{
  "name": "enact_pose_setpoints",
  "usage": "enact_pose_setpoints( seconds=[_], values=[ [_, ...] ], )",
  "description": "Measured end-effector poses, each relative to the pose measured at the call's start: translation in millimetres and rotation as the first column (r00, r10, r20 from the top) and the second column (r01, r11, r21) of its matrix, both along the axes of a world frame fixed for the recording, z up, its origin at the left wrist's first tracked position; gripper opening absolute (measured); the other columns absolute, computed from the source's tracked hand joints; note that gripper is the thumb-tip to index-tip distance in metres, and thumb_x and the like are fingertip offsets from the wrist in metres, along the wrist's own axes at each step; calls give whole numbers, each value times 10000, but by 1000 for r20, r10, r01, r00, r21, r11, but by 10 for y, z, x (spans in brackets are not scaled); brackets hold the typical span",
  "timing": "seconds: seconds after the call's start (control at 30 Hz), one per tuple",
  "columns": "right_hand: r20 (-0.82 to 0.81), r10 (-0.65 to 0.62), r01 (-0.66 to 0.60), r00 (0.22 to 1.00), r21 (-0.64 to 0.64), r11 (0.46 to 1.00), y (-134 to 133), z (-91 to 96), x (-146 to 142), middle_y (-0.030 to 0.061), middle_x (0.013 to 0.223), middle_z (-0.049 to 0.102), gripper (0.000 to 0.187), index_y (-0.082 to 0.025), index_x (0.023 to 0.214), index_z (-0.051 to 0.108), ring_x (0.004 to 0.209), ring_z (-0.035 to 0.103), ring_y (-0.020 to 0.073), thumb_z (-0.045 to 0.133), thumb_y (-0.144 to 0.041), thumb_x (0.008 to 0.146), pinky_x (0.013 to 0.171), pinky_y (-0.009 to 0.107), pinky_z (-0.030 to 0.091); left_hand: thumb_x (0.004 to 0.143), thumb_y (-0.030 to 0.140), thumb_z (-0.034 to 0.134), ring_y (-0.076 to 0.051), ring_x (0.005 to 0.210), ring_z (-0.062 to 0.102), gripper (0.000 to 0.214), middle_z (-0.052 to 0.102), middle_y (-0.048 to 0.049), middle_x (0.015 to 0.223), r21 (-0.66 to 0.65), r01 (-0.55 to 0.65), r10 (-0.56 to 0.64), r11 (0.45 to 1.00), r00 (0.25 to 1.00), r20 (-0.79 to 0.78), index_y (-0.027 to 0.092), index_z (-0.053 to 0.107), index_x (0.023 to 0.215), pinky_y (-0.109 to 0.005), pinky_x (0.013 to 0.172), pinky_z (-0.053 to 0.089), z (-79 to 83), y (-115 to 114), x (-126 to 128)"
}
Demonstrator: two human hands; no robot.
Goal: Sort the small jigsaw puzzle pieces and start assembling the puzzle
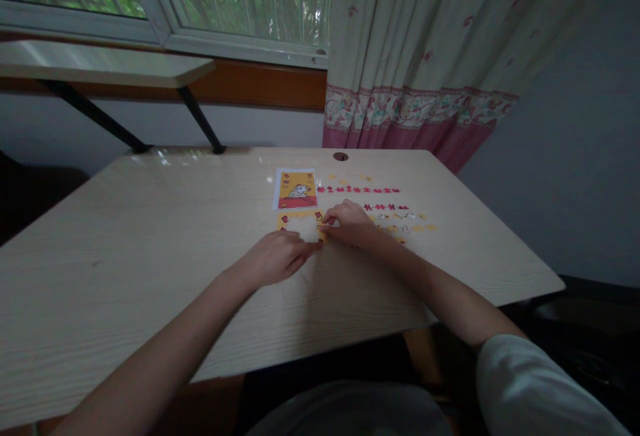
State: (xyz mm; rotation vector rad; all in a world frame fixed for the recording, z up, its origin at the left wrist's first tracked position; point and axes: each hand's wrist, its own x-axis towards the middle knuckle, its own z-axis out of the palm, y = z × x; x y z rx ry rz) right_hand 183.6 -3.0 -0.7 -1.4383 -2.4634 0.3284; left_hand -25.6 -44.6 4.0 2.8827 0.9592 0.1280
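A partly assembled jigsaw puzzle (287, 215) lies on the table, its yellow border with small red motifs showing. My right hand (347, 221) is at its right edge, thumb and index finger pinched together on a small puzzle piece (320, 227). My left hand (280, 256) reaches across the lower part of the puzzle. Its index finger is stretched out and touches the lower right end of the border, while the palm hides some of the puzzle. Just above lies a reference picture (299, 189) of a white animal on yellow and red.
Loose red pieces (360, 190) lie in rows right of the picture. Yellow and white pieces (400, 217) are lined up beyond my right hand. A cable hole (341, 156) is near the table's back edge. A raised shelf (100, 64) stands at back left, and a curtain (395, 103) hangs behind.
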Motion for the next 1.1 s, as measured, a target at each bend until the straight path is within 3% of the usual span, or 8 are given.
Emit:
enact_pose_setpoints(
  seconds=[0.2, 0.37, 0.47, 0.6, 0.73, 0.93, 1.1],
  values=[
    [-29, 4, -4, 1000, 4, 1000, -28, 4, -26, 23, 843, 692, 107, -220, 819, 699, 843, 524, 185, 653, -301, 766, 775, 312, 351, 880, 188, 397, -207, 771, 624, 370, 652, -66, 772, -20, 4, -4, 1000, 1000, 16, 222, 603, 1186, -337, 722, 487, 11, -2, 12],
    [-104, 99, -95, 990, 50, 994, 23, 35, 57, 27, 853, 693, 152, -204, 897, 693, 830, 544, 164, 582, -282, 828, 798, 300, 363, 882, 194, 397, -213, 766, 624, 367, 652, -65, 769, -21, 4, -3, 1000, 1000, 19, 233, 603, 1184, -343, 709, 488, 2, 5, 11],
    [-138, 99, -84, 985, 115, 990, 72, 69, 135, 28, 859, 688, 191, -196, 919, 691, 840, 554, 158, 527, -275, 862, 831, 299, 366, 880, 191, 402, -206, 750, 621, 365, 653, -64, 770, -31, 12, -10, 999, 999, 43, 231, 607, 1179, -337, 698, 489, -7, 11, 4],
    [-42, 82, -75, 996, 135, 988, 88, 61, 186, 48, 963, 674, 220, -188, 969, 686, 928, 543, 181, 517, -286, 868, 888, 324, 349, 890, 210, 395, -205, 759, 624, 353, 661, -72, 789, -55, 16, -12, 998, 997, 82, 214, 617, 1164, -341, 708, 493, -1, 3, 6],
    [79, 111, -116, 991, 65, 991, 43, 34, 165, 70, 1114, 620, 345, -216, 1163, 615, 1024, 494, 222, 542, -364, 860, 889, 359, 341, 903, 256, 399, -195, 788, 630, 347, 674, -75, 843, -96, 7, 5, 995, 992, 127, 201, 601, 1179, -333, 739, 495, 17, 7, 1],
    [150, 122, -127, 981, 24, 992, 11, 48, 133, 75, 1135, 593, 465, -260, 1228, 572, 1020, 475, 243, 551, -495, 828, 859, 367, 344, 910, 307, 381, -231, 888, 613, 366, 673, -111, 992, 1, -183, 180, 983, 968, 174, 171, 620, 1152, -375, 788, 486, 35, 159, -211],
    [168, 127, -132, 978, 18, 991, 6, 65, 135, 71, 1137, 599, 467, -258, 1218, 578, 1031, 467, 249, 557, -502, 820, 870, 372, 339, 908, 335, 361, -253, 881, 574, 406, 629, -130, 935, 89, -293, 277, 952, 947, 164, 132, 634, 1131, -389, 783, 476, 1, 329, -456]
  ],
)
